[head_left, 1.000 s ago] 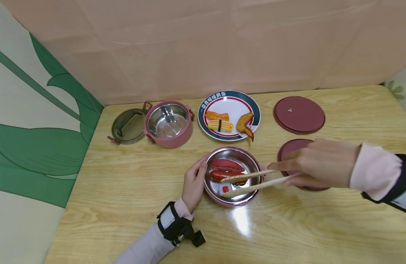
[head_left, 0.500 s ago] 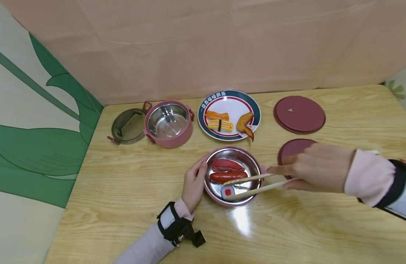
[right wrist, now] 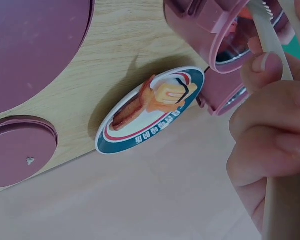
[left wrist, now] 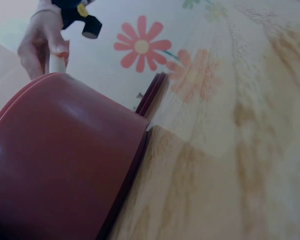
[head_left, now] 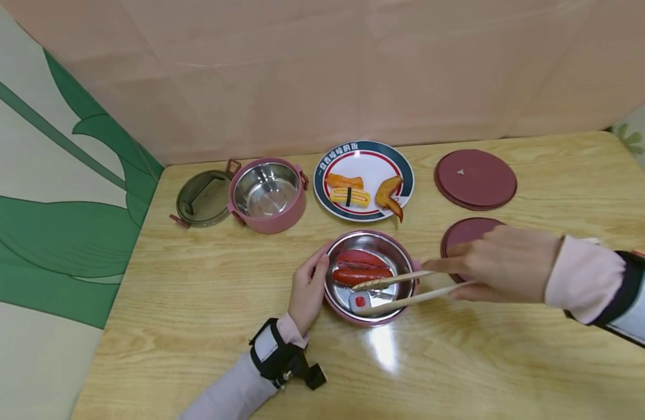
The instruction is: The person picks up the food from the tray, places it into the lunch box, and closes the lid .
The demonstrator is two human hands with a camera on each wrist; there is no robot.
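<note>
At the frame's centre, the left hand (head_left: 307,291) holds the pot (head_left: 397,252) by its rim. At right, the right hand (head_left: 506,265) grips tongs (head_left: 406,301), their tips around the small white-red roll (head_left: 360,301) inside.

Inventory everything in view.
Bowl: 1, pink, table centre
Sausages: 2, red, in bowl
Roll: 1, whitish, in bowl
Tongs: 1, beige, over bowl
Pot: 1, pink, back left
Glass lid: 1, smoky, left
Plate: 1, white, back centre
Strip: 1, orange, on plate
Banded piece: 1, yellow, on plate
Wing: 1, brown, on plate
Round lids: 2, maroon, right
Table: 1, tan, beneath
Backdrop: 1, pinkish, behind
Murals: 2, green/pink, both sides
Straps: 2, black, wrists
Left hand: 1, pink cuff, on bowl
Right hand: 1, pink cuff, on tongs
</note>
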